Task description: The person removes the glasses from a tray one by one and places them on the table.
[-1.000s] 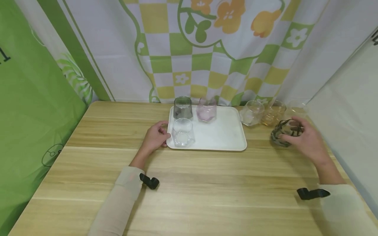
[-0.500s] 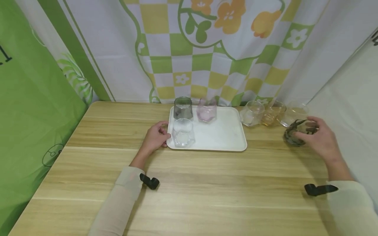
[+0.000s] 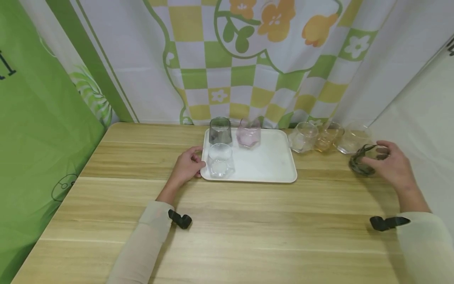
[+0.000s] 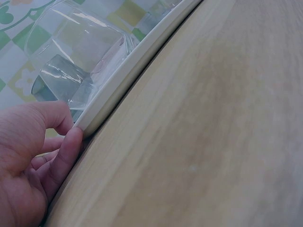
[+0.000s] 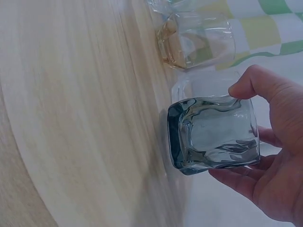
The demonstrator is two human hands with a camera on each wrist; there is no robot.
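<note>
Head view has the right hand (image 3: 395,167) near the right edge of the wooden table (image 3: 248,228), its thumb on one side and fingers on the other, parted to the width of the smoky grey tumbler (image 5: 215,130) it grips near the rim; whether the base touches the wood I cannot tell. The left hand (image 3: 186,163) is nearly closed, thumb and bent forefinger pinching the left edge of the white tray (image 3: 269,159). That tumbler looks rigid, with a thick base that probably makes it bottom-heavy, and its smooth wall could slip; a light, even hold across opposite sides seems best, kept away from knocks, since glass may chip. The tray seems stiff and light, easily steadied by its raised lip. On it stand a dark grey glass (image 3: 220,132) at the far left, a pink glass (image 3: 248,134) beside it, and a clear tumbler (image 3: 220,161) at the near left. Off its right end, a faceted clear glass (image 3: 304,138), an amber glass (image 3: 326,140) and a plain clear glass (image 3: 352,140) line the back, before a checked floral curtain (image 3: 241,75).
</note>
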